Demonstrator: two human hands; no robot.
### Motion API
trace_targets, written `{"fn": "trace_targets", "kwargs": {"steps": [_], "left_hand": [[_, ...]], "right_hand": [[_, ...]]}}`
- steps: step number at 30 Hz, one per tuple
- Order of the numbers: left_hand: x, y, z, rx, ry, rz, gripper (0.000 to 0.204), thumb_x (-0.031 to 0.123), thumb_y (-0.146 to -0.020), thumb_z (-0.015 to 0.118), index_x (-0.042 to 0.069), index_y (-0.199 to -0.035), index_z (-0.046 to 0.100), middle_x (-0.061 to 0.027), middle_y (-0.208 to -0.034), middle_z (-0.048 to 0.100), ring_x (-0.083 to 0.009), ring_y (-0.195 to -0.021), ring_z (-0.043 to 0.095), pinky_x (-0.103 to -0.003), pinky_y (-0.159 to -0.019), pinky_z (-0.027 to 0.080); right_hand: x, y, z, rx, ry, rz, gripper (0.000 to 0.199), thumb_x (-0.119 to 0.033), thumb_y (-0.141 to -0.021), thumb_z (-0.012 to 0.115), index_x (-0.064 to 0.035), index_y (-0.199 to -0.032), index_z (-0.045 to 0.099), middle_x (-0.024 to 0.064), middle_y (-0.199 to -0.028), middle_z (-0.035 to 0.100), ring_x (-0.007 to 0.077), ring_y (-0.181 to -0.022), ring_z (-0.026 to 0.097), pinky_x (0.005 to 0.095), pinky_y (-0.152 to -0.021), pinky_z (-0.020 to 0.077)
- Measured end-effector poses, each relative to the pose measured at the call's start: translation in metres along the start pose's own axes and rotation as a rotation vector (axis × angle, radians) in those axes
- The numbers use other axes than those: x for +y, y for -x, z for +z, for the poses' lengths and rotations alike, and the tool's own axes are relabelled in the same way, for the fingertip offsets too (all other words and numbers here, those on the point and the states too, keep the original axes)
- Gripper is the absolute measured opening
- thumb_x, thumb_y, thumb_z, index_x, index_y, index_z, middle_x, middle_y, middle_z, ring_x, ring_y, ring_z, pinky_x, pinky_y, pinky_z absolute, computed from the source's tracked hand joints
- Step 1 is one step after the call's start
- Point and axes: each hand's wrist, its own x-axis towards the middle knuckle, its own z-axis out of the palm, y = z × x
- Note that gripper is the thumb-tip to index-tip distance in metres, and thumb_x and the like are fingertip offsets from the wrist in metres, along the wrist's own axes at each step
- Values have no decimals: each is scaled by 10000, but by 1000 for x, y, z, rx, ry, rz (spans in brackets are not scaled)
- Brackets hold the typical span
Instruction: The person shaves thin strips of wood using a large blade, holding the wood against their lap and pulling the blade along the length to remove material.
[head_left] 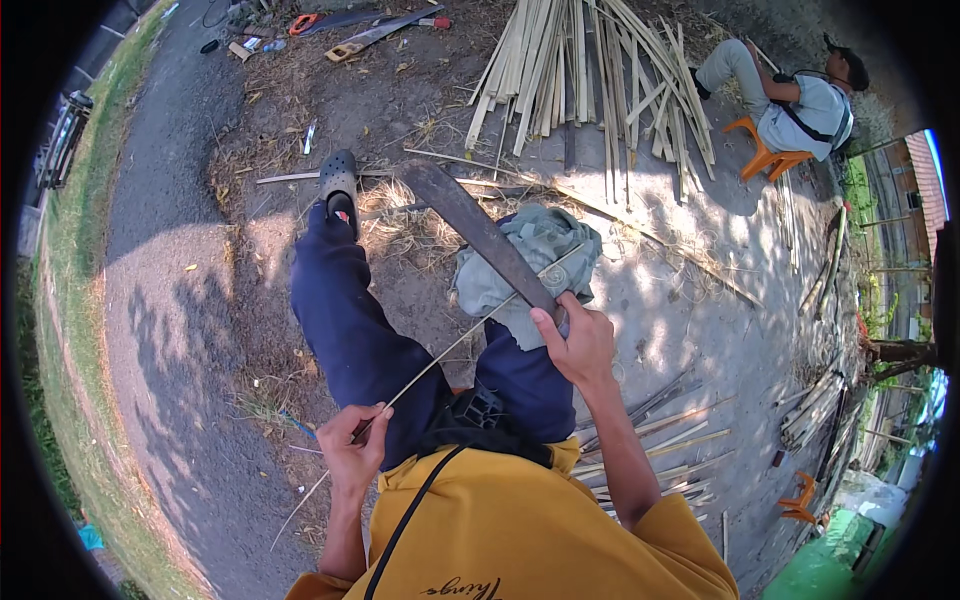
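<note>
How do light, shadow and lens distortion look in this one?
Head view: sunlight dapples the ground right of the machete, with bright pale patches; head view: mottled shadow darkens part of the grey road; head view: the grass verge curves at left, corners black.

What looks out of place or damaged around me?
A long loose strip lies askew near the fanned pile, so it looks stray. The blade in your right hand looks darkened, perhaps just from use. Nothing appears spilled.
</note>
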Motion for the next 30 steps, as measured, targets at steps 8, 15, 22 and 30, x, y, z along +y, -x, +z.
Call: {"fn": "trace_targets", "kwargs": {"steps": [8,15,22,30], "left_hand": [[46,-44,45,-227,63,28,81,22,-931,786,-19,-969,727,-47,-732,696,-34,-591,581,-221,-526,427],[71,-81,92,-417,132,83,118,21,-986,703,-51,-1075,730,-88,-752,738,-95,-698,720,-251,-618,530],[95,-103,115,-508,136,110,195,91,-1046,642,-46,-1141,745,-96,-807,745,-83,-716,656,-283,-642,518],[74,-125,153,-641,380,20,219,152,-1085,599,3,-1093,759,-35,-681,623,-87,-624,549,-305,-583,442]], "right_hand": [[-10,10,-15,-65,-9,-20,496,-567,-981,668,-75,-1034,685,157,-734,727,398,-650,721,485,-571,529],[-18,25,-31,27,-137,-53,442,-481,-947,740,-53,-1048,695,151,-835,743,363,-686,715,446,-602,515],[-15,-4,-33,30,-119,-54,526,-578,-950,713,-58,-1007,663,155,-846,758,374,-703,743,467,-581,544],[-1,-25,-21,-16,8,-81,641,-687,-937,657,-47,-974,655,175,-747,730,371,-670,738,472,-561,548]]}}
